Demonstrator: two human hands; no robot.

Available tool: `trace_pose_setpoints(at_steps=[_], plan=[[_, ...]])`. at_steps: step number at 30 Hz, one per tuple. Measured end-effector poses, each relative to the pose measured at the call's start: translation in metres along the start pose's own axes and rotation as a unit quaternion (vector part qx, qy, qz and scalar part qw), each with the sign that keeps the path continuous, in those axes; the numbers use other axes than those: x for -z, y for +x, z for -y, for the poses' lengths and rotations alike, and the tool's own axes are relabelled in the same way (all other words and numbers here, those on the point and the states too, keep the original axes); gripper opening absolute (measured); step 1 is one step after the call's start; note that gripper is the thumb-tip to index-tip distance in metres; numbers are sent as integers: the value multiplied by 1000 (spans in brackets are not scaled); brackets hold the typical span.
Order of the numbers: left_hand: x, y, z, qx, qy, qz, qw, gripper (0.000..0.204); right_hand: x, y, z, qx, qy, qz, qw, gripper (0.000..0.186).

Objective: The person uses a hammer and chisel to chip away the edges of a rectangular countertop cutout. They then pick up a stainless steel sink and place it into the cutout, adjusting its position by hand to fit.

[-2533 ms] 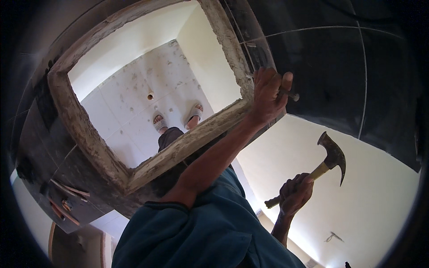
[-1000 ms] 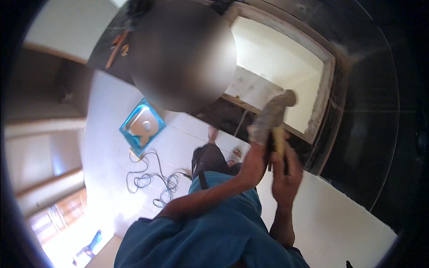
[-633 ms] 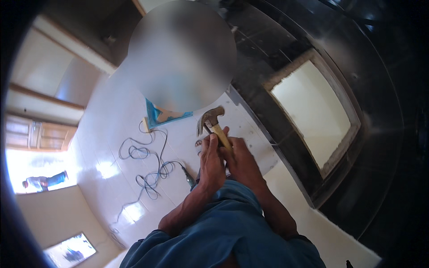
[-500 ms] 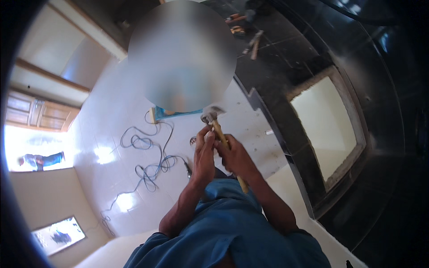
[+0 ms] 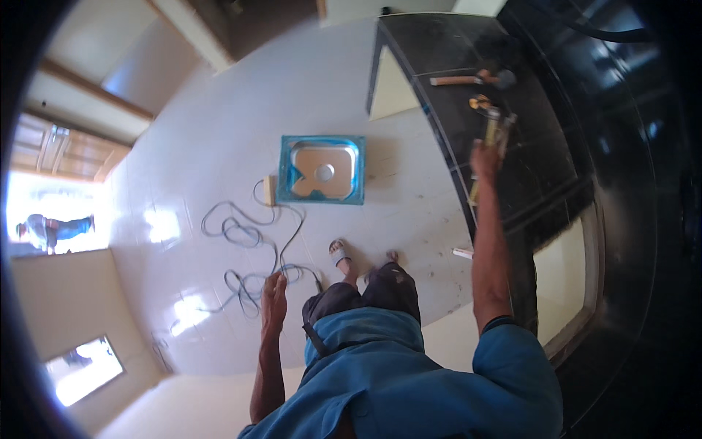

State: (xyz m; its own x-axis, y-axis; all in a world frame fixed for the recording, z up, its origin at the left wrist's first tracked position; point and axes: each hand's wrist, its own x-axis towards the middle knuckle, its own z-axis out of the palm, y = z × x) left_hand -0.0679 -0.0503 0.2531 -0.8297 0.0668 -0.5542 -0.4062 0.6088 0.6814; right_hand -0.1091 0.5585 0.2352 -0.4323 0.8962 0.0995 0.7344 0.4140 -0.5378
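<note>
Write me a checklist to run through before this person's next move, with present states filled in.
1. Right hand on the hammer: ok, handle shows on both sides of it.
2. Firm grip: cannot tell, blurred.
3. Left hand free: cannot tell for sure, though no tool shows.
4. Counter free of other tools: not ok, a brown-handled tool lies there.
5. Cord tidied: not ok, loose loops cover the floor.
6. Sink apart from the feet: ok.

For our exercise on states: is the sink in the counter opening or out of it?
Out: the sink lies on the floor, apart from the opening.
</note>
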Motion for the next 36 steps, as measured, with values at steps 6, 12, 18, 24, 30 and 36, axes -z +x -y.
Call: trace_pose_setpoints(at_steps=[6,12,18,24,30,36], plan=[[-12,64,-12,41,-3,0,999,53,-18,106,-79,-65,-44,-48,996,56],[-35,163,0,85,30,11,996,55,-17,111,-79,-98,-106,-5,990,59],[-57,312,67,15,94,59,994,41,-5,129,-101,-103,-112,35,988,67],[-79,512,149,-33,182,102,977,46,13,126,-122,-58,-232,15,971,63],[-96,690,183,77,228,82,967,43,22,116,-92,41,-413,-113,903,52],[-121,789,230,35,231,24,972,65,-166,-111,21,235,-215,-51,946,41]])
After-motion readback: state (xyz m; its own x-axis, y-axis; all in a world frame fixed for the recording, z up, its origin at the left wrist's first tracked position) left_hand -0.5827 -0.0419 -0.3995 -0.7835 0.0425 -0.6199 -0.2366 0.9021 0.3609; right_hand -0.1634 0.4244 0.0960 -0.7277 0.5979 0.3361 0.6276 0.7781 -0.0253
